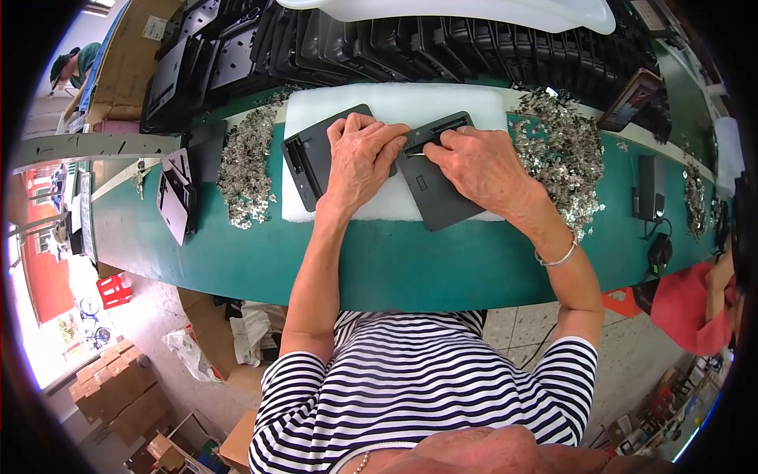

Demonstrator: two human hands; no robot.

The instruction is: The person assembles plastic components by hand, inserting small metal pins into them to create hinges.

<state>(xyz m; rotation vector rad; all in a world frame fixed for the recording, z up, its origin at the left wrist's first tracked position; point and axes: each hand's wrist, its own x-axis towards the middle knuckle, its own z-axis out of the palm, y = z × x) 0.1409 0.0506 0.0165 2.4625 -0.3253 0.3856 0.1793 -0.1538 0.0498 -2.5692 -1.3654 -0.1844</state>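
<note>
Two black plastic housings lie side by side on a white foam pad (pixel 316 96). My left hand (pixel 359 158) rests over the right part of the left housing (pixel 312 146), fingers curled, thumb and forefinger closed at the edge of the right housing (pixel 433 193). What they grip, if anything, is hidden. My right hand (pixel 480 170) is closed at the slotted upper end of the right housing. A small silvery metal piece (pixel 415 150) shows at its fingertips, between both hands; its exact shape is too small to tell.
Piles of small metal clips lie left (pixel 249 170) and right (pixel 564 158) of the pad on the green table (pixel 395 268). Rows of black housings (pixel 442 47) stand behind, below a white tray (pixel 474 9). A black adapter (pixel 650 189) stands right. Another person's red sleeve (pixel 695 308) shows far right.
</note>
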